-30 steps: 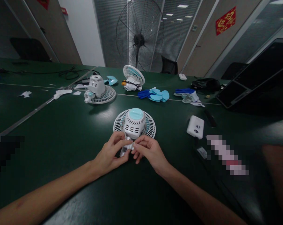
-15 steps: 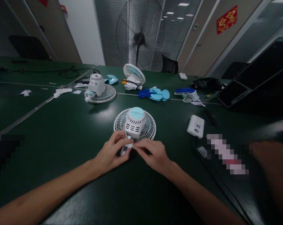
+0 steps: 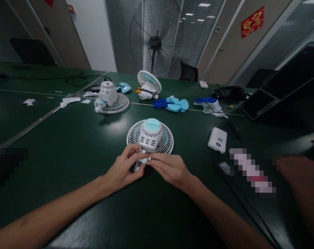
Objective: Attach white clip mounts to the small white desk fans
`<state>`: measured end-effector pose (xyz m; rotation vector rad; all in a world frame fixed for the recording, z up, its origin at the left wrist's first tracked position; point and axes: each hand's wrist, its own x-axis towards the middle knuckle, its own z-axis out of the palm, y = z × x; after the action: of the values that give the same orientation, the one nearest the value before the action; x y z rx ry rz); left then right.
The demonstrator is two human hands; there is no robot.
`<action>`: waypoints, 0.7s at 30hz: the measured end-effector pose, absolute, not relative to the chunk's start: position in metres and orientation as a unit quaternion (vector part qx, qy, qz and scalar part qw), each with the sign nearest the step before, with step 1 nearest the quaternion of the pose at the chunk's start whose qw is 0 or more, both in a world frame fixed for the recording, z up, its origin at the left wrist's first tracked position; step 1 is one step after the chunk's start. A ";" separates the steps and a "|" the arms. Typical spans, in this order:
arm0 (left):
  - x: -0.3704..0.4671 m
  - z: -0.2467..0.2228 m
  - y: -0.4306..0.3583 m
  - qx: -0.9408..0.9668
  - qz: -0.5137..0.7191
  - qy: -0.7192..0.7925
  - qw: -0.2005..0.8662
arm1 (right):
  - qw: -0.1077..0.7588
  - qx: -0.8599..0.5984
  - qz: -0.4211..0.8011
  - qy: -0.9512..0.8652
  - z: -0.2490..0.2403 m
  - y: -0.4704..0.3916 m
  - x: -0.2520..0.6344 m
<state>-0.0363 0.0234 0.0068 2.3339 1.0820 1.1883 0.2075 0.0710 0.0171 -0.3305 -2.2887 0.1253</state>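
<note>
A small white fan (image 3: pixel 151 137) with a pale blue cap on its motor housing lies grille-down on the dark green table in front of me. My left hand (image 3: pixel 127 165) is closed around the white mounting piece (image 3: pixel 139 165) at the fan's near side, thumb below and fingers above. From the other side, my right hand (image 3: pixel 171 168) brings its thumb and fingertips together against the same piece. Whatever sits between those right fingertips is small and hidden. A thin cord seems to loop around the base of the housing.
Beyond stand a second small fan (image 3: pixel 108 98) and a third (image 3: pixel 148 85). Light blue fan blades (image 3: pixel 176 104) and blue-white gloves (image 3: pixel 210 104) lie farther back. To the right are a white box-shaped device (image 3: pixel 217 139), cables and another person's hand (image 3: pixel 298 167).
My right fingers have drawn closer together at the mounting piece, and the hand has tilted slightly. My left hand and the fan hold nearly the same place.
</note>
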 end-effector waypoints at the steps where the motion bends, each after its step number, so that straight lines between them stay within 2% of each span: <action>1: -0.036 0.007 0.024 0.814 0.415 0.377 0.154 | 0.411 -0.127 0.043 -0.902 0.016 0.071 0.207; 4: -0.036 0.006 0.024 0.813 0.416 0.379 0.152 | 0.438 -0.151 0.104 -0.880 0.013 0.068 0.201; 7: -0.037 0.006 0.023 0.814 0.411 0.382 0.148 | 0.446 -0.250 0.327 -0.794 0.008 0.061 0.189; 10: -0.038 0.006 0.022 0.817 0.405 0.383 0.146 | 0.413 -0.334 0.614 -0.584 0.003 0.053 0.177; 12: -0.038 0.006 0.022 0.818 0.404 0.383 0.146 | 0.406 -0.345 0.667 -0.522 0.001 0.051 0.175; 14: -0.038 0.005 0.023 0.817 0.407 0.382 0.147 | 0.415 -0.335 0.613 -0.582 0.002 0.052 0.179; 15: -0.038 0.005 0.023 0.816 0.409 0.382 0.147 | 0.422 -0.326 0.546 -0.646 0.004 0.054 0.183; 18: -0.037 0.007 0.024 0.815 0.411 0.380 0.149 | 0.410 -0.225 0.241 -0.850 0.009 0.061 0.197; 21: -0.036 0.010 0.024 0.817 0.412 0.376 0.146 | 0.407 -0.160 0.086 -0.895 0.011 0.067 0.206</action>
<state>-0.0363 0.0236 0.0103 2.3533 1.0840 1.1853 0.2059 0.0672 0.0110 -0.4039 -2.2576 0.2157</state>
